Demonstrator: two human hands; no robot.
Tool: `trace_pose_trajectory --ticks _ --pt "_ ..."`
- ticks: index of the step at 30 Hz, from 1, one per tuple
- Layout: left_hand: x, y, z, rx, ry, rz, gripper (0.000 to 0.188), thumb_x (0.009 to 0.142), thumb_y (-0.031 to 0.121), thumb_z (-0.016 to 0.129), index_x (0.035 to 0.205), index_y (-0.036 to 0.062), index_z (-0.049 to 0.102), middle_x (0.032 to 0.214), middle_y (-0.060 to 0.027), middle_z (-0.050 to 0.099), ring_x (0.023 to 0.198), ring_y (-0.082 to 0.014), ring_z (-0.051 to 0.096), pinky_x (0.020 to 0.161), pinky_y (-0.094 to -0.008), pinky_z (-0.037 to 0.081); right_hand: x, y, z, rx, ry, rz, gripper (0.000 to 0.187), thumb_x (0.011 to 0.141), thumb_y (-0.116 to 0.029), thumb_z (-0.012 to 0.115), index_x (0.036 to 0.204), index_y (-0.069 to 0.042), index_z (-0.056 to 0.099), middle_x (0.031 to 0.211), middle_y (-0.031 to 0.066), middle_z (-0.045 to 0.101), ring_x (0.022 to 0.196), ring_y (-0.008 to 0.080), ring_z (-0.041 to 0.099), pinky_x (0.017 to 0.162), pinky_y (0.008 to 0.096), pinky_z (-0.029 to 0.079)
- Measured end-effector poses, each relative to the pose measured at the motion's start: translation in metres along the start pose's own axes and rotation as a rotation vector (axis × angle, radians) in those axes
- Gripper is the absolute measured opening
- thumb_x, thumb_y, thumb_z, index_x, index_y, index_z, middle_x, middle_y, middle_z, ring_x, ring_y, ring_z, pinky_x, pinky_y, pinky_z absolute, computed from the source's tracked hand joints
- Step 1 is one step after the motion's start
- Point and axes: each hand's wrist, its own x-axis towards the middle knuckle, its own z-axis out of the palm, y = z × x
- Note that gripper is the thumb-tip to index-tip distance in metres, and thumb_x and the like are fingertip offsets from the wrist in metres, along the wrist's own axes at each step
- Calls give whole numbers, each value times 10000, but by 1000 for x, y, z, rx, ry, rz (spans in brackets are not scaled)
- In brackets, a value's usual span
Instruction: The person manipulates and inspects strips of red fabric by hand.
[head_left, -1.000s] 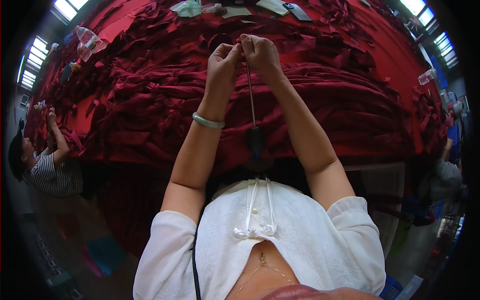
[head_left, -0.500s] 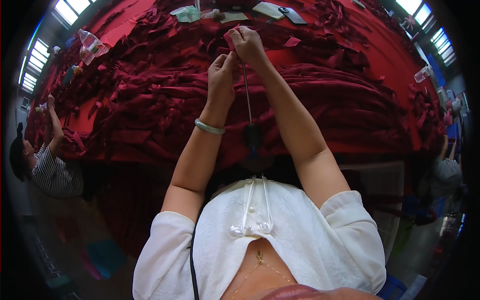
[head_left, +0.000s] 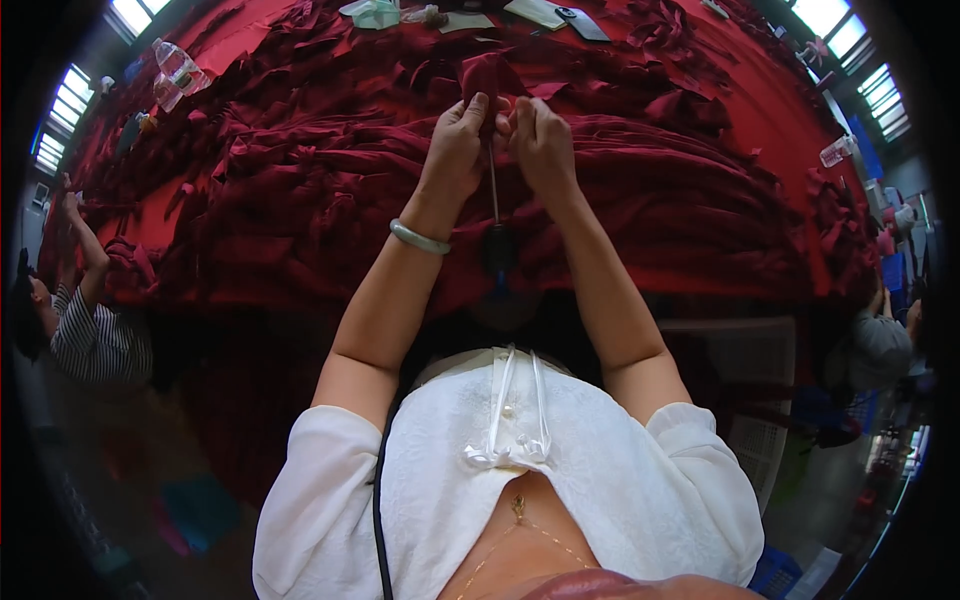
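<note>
A thin metal rod (head_left: 494, 185) rises from a dark base (head_left: 497, 248) at the table's near edge. At its upper end is a dark red fabric piece (head_left: 480, 85), which stands up above my fingers. My left hand (head_left: 455, 145) is closed on that piece, thumb on top, just left of the rod. Close by on the right, my right hand (head_left: 543, 145) is closed with its fingertips beside the fabric. Whatever it pinches is hidden. Whether the rod's tip is inside the fabric cannot be made out.
Heaps of dark red fabric (head_left: 330, 190) cover the red table (head_left: 740, 60). Clear plastic bottles (head_left: 180, 70) are at the far left, another bottle (head_left: 838, 150) at the right. A phone (head_left: 583, 24) lies at the back. A co-worker (head_left: 95, 335) works on the left, another (head_left: 880, 340) on the right.
My right hand has come down from above the rod to its right side. My left hand has shifted slightly and now grips the fabric piece, more of which shows.
</note>
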Motion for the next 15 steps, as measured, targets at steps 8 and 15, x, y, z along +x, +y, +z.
trace_pose_trajectory --ticks 8,15 --pt "-60 -6 11 253 121 -171 329 997 312 422 961 27 582 737 -33 621 618 -114 580 572 -240 490 47 1 35 20 -37 -67 376 920 -272 534 744 60 545 699 275 563 695 464 564 590 468 443" --pt "17 28 -5 94 125 71 224 970 265 502 915 73 604 732 12 614 580 -79 564 547 -210 474 -58 -40 -5 100 -271 50 344 920 -257 525 769 51 530 695 254 571 692 419 583 604 454 433"
